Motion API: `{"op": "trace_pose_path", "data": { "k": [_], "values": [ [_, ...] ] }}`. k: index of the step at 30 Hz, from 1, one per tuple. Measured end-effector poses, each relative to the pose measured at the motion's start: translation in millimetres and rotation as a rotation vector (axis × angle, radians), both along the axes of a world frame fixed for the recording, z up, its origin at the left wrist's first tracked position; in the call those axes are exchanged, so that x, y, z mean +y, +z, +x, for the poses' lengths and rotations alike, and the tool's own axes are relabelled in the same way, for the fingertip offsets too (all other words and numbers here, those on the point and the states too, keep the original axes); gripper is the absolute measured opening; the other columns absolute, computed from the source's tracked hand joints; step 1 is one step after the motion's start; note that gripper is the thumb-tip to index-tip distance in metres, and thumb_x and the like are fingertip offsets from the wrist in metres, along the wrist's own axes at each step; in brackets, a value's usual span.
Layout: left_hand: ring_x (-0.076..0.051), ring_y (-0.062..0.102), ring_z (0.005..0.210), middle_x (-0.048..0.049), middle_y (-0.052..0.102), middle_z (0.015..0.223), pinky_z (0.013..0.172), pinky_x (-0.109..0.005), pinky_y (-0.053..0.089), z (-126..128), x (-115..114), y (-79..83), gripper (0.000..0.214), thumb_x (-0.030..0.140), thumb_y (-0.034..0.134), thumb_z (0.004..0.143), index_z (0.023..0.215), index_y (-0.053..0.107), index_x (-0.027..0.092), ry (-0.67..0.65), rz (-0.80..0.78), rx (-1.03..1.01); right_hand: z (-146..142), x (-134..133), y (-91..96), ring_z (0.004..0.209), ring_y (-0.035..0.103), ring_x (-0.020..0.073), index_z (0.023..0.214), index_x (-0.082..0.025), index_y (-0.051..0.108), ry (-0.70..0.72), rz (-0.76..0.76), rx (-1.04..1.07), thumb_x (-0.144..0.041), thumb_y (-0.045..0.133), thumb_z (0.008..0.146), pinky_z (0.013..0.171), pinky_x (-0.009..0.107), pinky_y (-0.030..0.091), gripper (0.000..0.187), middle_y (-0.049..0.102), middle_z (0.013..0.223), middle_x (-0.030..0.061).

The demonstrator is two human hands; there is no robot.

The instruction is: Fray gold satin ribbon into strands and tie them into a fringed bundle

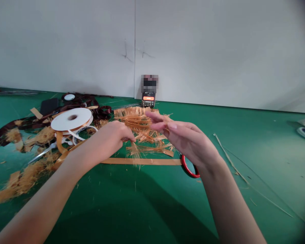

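My left hand point(114, 137) is closed in a pinch on a small frayed tuft of orange ribbon point(135, 150) that hangs just above a long flat orange ribbon strip point(152, 161) on the green table. My right hand point(183, 139) hovers to the right with its fingers stretched out and apart, holding nothing, over a pile of frayed orange ribbon pieces point(139, 123). Red-handled scissors point(189, 167) lie partly hidden under my right wrist.
A white ribbon spool point(71, 119) stands at the left among dark brown ribbon point(20, 123), orange scraps point(17, 181) and a second pair of scissors point(44, 152). A phone point(148, 99) leans on the back wall. Thin wires point(244, 176) lie on the green table point(147, 203) at the right.
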State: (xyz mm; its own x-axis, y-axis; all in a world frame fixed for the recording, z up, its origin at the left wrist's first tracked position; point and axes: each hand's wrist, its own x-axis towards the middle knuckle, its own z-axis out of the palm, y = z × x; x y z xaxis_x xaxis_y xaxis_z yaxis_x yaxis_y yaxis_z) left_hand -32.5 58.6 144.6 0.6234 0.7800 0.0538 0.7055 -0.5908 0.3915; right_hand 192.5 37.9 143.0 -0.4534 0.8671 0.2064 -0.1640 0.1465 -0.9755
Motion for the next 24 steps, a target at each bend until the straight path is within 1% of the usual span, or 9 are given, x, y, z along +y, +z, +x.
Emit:
{"op": "trace_pose_path", "data": {
  "k": [2, 3, 5, 8, 11, 14, 18, 21, 24],
  "values": [
    [-0.019, 0.068, 0.088, -0.0028, 0.075, 0.093, 0.079, -0.032, 0.051, -1, -2, -0.9, 0.050, 0.001, 0.037, 0.068, 0.090, 0.076, 0.023, -0.048, -0.025, -0.023, -1, 2, -2.5, 0.142, 0.031, 0.0175, 0.107, -0.031, 0.071, 0.028, 0.004, 0.074, -0.025, 0.050, 0.091, 0.114, 0.038, 0.033, 0.028, 0.054, 0.140, -0.0058],
    [-0.019, 0.067, 0.088, -0.0027, 0.075, 0.094, 0.079, -0.032, 0.051, -1, -2, -1.5, 0.049, 0.001, 0.037, 0.071, 0.091, 0.076, 0.024, -0.056, -0.029, -0.027, -1, 3, -3.8, 0.143, 0.029, 0.0172, 0.111, -0.032, 0.070, 0.035, -0.009, 0.084, -0.024, 0.050, 0.090, 0.114, 0.038, 0.033, 0.030, 0.052, 0.142, -0.0067],
    [-0.019, 0.067, 0.089, -0.0034, 0.075, 0.095, 0.078, -0.032, 0.051, -1, -2, -2.4, 0.045, 0.004, 0.038, 0.076, 0.092, 0.075, 0.023, -0.038, 0.001, -0.028, -3, 4, -5.8, 0.141, 0.035, 0.0184, 0.115, -0.031, 0.067, 0.049, -0.066, 0.086, -0.025, 0.051, 0.090, 0.114, 0.039, 0.034, 0.031, 0.051, 0.144, -0.0057],
    [-0.020, 0.065, 0.093, -0.0047, 0.074, 0.099, 0.082, -0.033, 0.051, 3, -2, -1.9, 0.041, 0.009, 0.037, 0.082, 0.095, 0.074, 0.021, 0.089, 0.155, -0.051, -10, 2, -6.8, 0.135, 0.044, 0.0206, 0.119, -0.027, 0.064, 0.076, -0.162, 0.095, -0.034, 0.051, 0.091, 0.114, 0.038, 0.035, 0.032, 0.053, 0.142, -0.0003],
    [-0.020, 0.064, 0.093, -0.0049, 0.074, 0.098, 0.087, -0.035, 0.049, 10, -4, 1.8, 0.039, 0.013, 0.036, 0.083, 0.096, 0.073, 0.019, 0.215, 0.377, -0.126, -18, -2, -7.4, 0.136, 0.043, 0.0214, 0.123, -0.024, 0.062, 0.072, -0.162, 0.104, -0.042, 0.050, 0.091, 0.114, 0.037, 0.036, 0.038, 0.051, 0.143, 0.0019],
    [-0.023, 0.062, 0.088, -0.0076, 0.073, 0.094, 0.085, -0.038, 0.049, 18, -11, 4.3, 0.034, 0.024, 0.039, 0.087, 0.094, 0.071, 0.016, 0.233, 0.481, -0.168, -25, -5, -9.0, 0.137, 0.040, 0.0209, 0.126, -0.024, 0.060, 0.039, -0.146, 0.098, -0.048, 0.047, 0.091, 0.114, 0.035, 0.036, 0.043, 0.050, 0.145, 0.0016],
    [-0.029, 0.058, 0.096, -0.0127, 0.070, 0.092, 0.087, -0.042, 0.047, 25, -18, 0.4, 0.041, 0.047, 0.049, 0.086, 0.092, 0.068, 0.011, 0.279, 0.519, -0.104, -29, -11, -9.4, 0.140, 0.035, 0.0183, 0.127, -0.030, 0.060, 0.028, -0.114, 0.061, -0.046, 0.050, 0.092, 0.117, 0.034, 0.030, 0.039, 0.048, 0.147, -0.0028],
    [-0.030, 0.057, 0.098, -0.0127, 0.070, 0.095, 0.087, -0.042, 0.047, 25, -18, -2.8, 0.037, 0.044, 0.047, 0.086, 0.092, 0.067, 0.013, 0.323, 0.491, -0.091, -30, -15, -6.0, 0.143, 0.029, 0.0198, 0.125, -0.030, 0.061, 0.036, -0.081, -0.005, -0.039, 0.059, 0.089, 0.116, 0.038, 0.030, 0.037, 0.044, 0.149, -0.0031],
    [-0.030, 0.057, 0.098, -0.0123, 0.070, 0.098, 0.085, -0.041, 0.047, 24, -15, -3.3, 0.035, 0.041, 0.045, 0.087, 0.094, 0.067, 0.014, 0.384, 0.489, -0.078, -31, -16, -1.9, 0.140, 0.036, 0.0227, 0.122, -0.029, 0.063, -0.006, -0.070, -0.048, -0.032, 0.067, 0.083, 0.112, 0.041, 0.037, 0.039, 0.045, 0.148, -0.0005]
  ]
}}
